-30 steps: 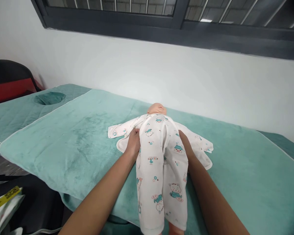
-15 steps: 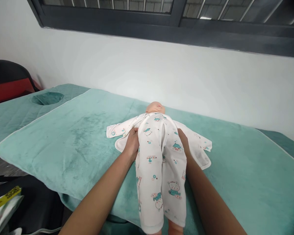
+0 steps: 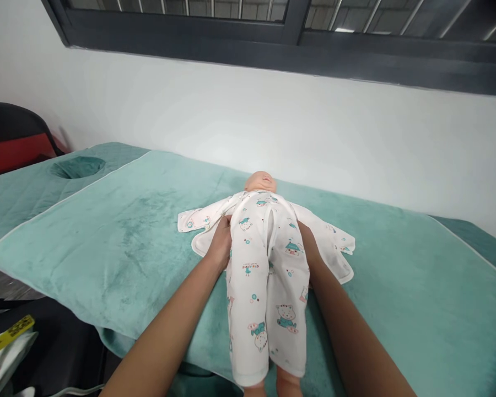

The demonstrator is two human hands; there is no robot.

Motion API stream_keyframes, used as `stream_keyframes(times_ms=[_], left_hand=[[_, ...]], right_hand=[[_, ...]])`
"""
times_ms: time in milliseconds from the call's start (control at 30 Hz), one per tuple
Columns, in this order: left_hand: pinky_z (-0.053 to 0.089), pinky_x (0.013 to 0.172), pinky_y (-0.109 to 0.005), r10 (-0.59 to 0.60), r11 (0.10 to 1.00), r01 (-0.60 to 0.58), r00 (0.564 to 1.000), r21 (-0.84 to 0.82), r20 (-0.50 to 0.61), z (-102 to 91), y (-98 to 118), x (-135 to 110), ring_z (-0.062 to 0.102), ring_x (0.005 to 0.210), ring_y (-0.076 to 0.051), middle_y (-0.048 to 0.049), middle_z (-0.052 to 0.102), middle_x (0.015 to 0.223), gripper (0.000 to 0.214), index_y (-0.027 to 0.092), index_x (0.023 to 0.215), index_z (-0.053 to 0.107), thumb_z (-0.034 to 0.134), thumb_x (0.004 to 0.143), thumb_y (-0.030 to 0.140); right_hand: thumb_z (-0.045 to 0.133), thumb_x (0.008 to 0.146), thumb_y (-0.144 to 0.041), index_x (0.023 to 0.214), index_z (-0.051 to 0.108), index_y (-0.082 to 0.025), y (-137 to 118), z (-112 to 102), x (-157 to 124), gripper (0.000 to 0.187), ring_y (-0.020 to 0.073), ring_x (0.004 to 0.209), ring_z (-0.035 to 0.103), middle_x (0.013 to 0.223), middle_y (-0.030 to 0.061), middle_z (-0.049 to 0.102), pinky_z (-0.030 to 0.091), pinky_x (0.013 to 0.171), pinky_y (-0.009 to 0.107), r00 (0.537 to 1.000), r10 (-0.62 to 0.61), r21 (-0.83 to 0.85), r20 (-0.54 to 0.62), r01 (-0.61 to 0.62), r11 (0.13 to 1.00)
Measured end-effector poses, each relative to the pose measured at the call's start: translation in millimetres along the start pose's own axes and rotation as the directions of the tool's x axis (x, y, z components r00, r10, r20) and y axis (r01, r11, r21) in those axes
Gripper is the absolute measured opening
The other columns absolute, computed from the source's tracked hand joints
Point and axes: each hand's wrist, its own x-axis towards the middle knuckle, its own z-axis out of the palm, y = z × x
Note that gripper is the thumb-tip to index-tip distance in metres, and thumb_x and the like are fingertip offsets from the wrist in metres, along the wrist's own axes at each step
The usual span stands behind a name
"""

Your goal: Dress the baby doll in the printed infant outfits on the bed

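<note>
A baby doll (image 3: 260, 181) lies on its back on the bed, head toward the wall and feet toward me. It wears white printed baby trousers (image 3: 248, 286), pulled high over the chest. Below both cuffs its bare lower legs show. My left hand (image 3: 220, 242) is closed at the left side of the trousers, near the waist. On the opposite side my right hand (image 3: 310, 242) grips them too, its fingertips hidden behind the cloth. A matching baby shirt (image 3: 330, 240) spreads out under the doll, both sleeves stretched sideways and its front flaps lying outward.
A green padded cover (image 3: 107, 242) lies over the bed, with a round face hole (image 3: 78, 167) at the left end. A black and red chair (image 3: 16, 140) stands beyond it. At the lower left, a packet with a yellow label (image 3: 8, 337) rests on a black seat.
The trouser legs have swung slightly left and away from me, showing more of the doll's lower legs. Both hands keep nearly the same place at the waist.
</note>
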Motion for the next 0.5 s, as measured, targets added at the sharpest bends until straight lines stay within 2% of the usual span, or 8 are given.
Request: stream_keyframes(times_ms=[100, 233, 400, 500], left_hand=[[0.05, 0.084, -0.038, -0.015, 1.0, 0.016, 1.0, -0.024, 0.009, -0.6, -2.4, 1.7, 0.062, 0.099, -0.027, -0.0098, 0.072, 0.099, 0.033, 0.015, 0.102, 0.067, 0.067, 0.074, 0.033], [0.051, 0.086, -0.038, -0.023, 0.997, 0.027, 0.999, -0.066, 0.047, -0.9, -2.9, 3.6, 0.062, 0.102, -0.028, -0.0106, 0.073, 0.102, 0.034, 0.014, 0.101, 0.069, 0.068, 0.072, 0.031], [0.051, 0.087, -0.038, -0.017, 0.991, 0.031, 0.994, -0.127, 0.104, -0.3, -0.6, 3.5, 0.064, 0.1, -0.028, -0.0097, 0.073, 0.105, 0.033, 0.014, 0.1, 0.072, 0.067, 0.071, 0.03], [0.05, 0.089, -0.038, 0.011, 0.993, 0.0, 0.995, -0.114, 0.095, 0.2, 2.3, 1.1, 0.064, 0.098, -0.027, -0.0088, 0.074, 0.104, 0.034, 0.015, 0.102, 0.072, 0.065, 0.072, 0.029]], right_hand=[[0.058, 0.076, -0.04, 0.081, 0.068, -0.024, 1.2, -1.9, 0.7, 0.02, 0.0334, 0.094, 0.063, 0.1, 0.0126, 0.072, 0.049, 0.085, 0.046, 0.998, -0.061, 0.044, 0.02, 0.06, 0.997], [0.059, 0.077, -0.042, 0.08, 0.07, -0.025, 0.7, -2.9, 0.7, 0.021, 0.0338, 0.092, 0.064, 0.097, 0.0122, 0.072, 0.051, 0.083, 0.047, 0.995, -0.096, 0.068, 0.018, 0.095, 0.993], [0.057, 0.077, -0.042, 0.085, 0.069, -0.025, -1.6, -2.3, -0.7, 0.023, 0.0324, 0.095, 0.062, 0.097, 0.0104, 0.072, 0.05, 0.087, 0.046, 0.998, -0.063, 0.101, 0.029, 0.06, 0.993], [0.054, 0.078, -0.04, 0.091, 0.068, -0.023, -2.1, -1.4, -2.1, 0.025, 0.0315, 0.099, 0.061, 0.102, 0.0105, 0.071, 0.049, 0.089, 0.044, 0.999, -0.026, 0.101, 0.024, 0.023, 0.995]])
